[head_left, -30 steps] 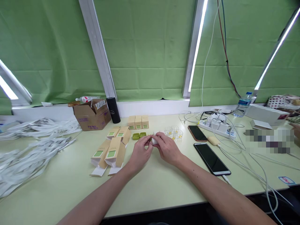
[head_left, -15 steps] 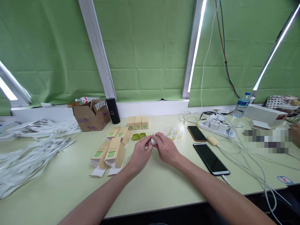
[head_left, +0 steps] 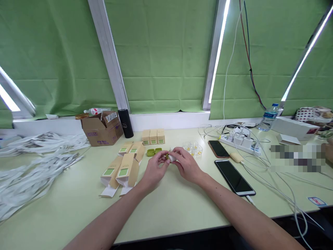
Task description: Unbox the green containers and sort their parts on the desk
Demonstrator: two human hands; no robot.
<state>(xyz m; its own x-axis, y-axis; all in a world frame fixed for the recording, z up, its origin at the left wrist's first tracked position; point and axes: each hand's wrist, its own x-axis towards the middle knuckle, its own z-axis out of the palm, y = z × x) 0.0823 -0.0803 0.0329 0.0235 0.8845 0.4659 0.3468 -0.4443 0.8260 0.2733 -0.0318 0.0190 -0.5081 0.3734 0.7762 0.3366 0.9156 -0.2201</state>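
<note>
My left hand (head_left: 156,170) and my right hand (head_left: 187,166) meet above the middle of the table. Both are closed, their fingertips pinching a small rounded white piece (head_left: 171,158) with a green part at its left end. Its exact kind is too small to make out, and fingers cover some of it. Just beyond my left hand sit two little square olive-green containers (head_left: 150,152). Past the right fingers lies a clear divided plastic case (head_left: 193,148) with several tiny gold-yellow bits inside.
Kraft-paper boxes (head_left: 128,168) stand left of my hands, with three smaller boxes (head_left: 153,136) behind. White straps (head_left: 39,166), a carton (head_left: 101,130) and a black bottle (head_left: 126,123) are farther left. Rightward lie phones (head_left: 235,177), a power strip (head_left: 240,141) and loose cables. Someone's hand (head_left: 328,149) shows at the edge.
The white piece has tilted and more of its green end now shows between my fingers. My right hand has shifted a little to the right and down; the table items are unmoved.
</note>
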